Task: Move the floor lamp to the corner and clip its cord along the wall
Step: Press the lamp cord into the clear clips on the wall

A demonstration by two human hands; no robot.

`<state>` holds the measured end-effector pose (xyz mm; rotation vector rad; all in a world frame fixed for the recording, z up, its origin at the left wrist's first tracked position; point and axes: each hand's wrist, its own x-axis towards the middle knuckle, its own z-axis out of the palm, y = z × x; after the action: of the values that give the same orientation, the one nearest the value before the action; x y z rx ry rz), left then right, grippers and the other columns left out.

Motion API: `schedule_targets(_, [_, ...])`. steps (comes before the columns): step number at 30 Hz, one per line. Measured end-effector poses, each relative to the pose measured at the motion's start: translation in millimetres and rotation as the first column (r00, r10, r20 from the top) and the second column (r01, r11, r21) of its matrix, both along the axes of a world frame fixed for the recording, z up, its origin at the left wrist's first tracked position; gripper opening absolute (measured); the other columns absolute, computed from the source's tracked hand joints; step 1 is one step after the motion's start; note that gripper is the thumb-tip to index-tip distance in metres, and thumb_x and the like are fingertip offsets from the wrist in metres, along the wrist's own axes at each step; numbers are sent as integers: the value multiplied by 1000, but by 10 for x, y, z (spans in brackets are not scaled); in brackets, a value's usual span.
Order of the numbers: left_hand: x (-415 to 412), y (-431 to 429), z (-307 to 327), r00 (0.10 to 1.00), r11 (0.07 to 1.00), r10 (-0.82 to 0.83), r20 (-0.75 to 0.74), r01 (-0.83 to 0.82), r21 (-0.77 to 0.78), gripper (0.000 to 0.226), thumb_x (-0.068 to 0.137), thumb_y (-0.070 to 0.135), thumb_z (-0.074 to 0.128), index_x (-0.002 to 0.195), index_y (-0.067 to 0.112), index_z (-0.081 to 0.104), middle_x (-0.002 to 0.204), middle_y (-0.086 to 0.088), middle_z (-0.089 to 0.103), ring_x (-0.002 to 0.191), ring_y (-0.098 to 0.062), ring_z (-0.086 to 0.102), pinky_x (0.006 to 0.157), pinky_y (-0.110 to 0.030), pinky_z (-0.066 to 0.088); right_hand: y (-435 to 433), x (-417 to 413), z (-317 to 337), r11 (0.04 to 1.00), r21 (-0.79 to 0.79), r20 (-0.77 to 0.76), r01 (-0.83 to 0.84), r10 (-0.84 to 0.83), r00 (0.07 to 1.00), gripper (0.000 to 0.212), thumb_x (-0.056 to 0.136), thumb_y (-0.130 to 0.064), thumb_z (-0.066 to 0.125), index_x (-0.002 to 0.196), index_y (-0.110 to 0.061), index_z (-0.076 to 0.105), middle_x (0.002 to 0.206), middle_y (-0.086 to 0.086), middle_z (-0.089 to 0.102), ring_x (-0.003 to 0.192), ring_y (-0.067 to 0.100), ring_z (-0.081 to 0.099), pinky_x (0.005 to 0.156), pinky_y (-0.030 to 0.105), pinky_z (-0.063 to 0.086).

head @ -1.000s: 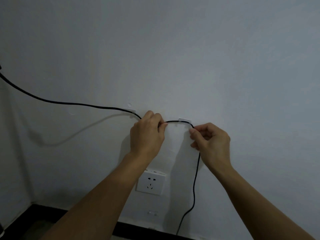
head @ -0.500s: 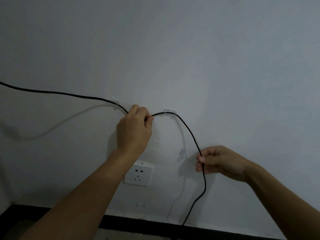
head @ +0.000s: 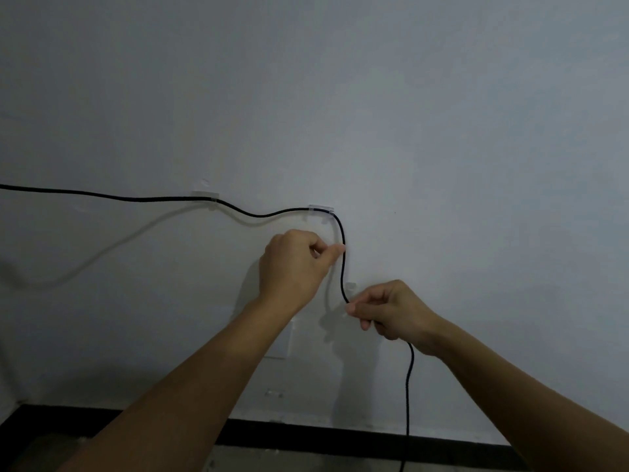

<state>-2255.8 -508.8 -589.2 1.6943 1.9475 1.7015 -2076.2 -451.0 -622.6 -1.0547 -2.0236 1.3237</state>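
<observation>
Cord (head: 102,196): I see a black cord that enters from the left edge, runs along the wall (head: 442,131), passes through two clear clips, then bends downward in an S-curve to the floor (head: 306,461).
First clip (head: 205,195): clear, fixed to the wall; the cord passes through its right end.
Second clip (head: 320,209): clear, right of the first; the cord sags slightly between the two, and turns down just past this one.
Third clip (head: 350,286): small and clear, on the wall just right of the hanging cord, above my right grip. I cannot tell whether the cord touches it.
Left hand (head: 294,267): the grip is curled closed, thumb tip pressed against the cord below the second clip; I cannot tell if the fingers pinch it.
Right hand (head: 391,310): the grip pinches the cord between thumb and fingertips, lower down; the cord leaves the hand at the heel and hangs straight down.
Socket plate (head: 277,338): white, largely hidden behind my left forearm.
Skirting (head: 340,437): black band along the base of the wall.
Floor lamp: outside my view.
Writing: none legible on the clips, cord or plate.
</observation>
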Motion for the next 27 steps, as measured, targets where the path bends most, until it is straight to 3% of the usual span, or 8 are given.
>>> schedule_targets(7, [95,118,-88,997,990,-79,5,79,-116,18,79,27,71,68,13,71,55,1,63,57,-24,66,62,-41,60,24,24,-80,998,-69,-4,-1,1,1000,12,83,-22,74,86,-11,77,67,8,69,43,11,47,41,21,37])
schedule_targets(10, [84,151,-135,994,992,-94,60,99,-78,19,80,23,71,69,8,70,59,-10,70,55,-27,68,58,-44,60,87,158,-132,982,-189,13,-1,4,1000,18,85,-20,72,91,-4,75,70,9,69,53,14,58,55,25,50])
schedule_targets(13, [102,169,-177,992,994,-89,93,94,-48,16,78,21,74,70,7,71,61,-12,71,57,-26,69,61,-44,61,121,273,-257,968,-246,34,38,-31,999,18,88,-19,68,93,-3,75,69,8,63,63,18,59,68,31,52])
schedule_targets(20, [62,206,-219,985,990,-125,121,132,-52,8,74,13,77,78,8,73,64,-11,71,58,-24,70,64,-43,62,136,204,-272,988,-147,-22,46,-50,999,15,87,-20,69,81,-8,77,58,1,57,45,12,48,52,28,48])
schedule_targets(27, [100,183,-199,989,992,-123,79,123,10,9,76,15,76,79,7,75,61,-4,68,57,-19,67,67,-39,61,190,296,-217,978,-209,-91,20,-39,995,15,88,-20,67,82,-10,76,63,3,62,49,14,52,53,27,49])
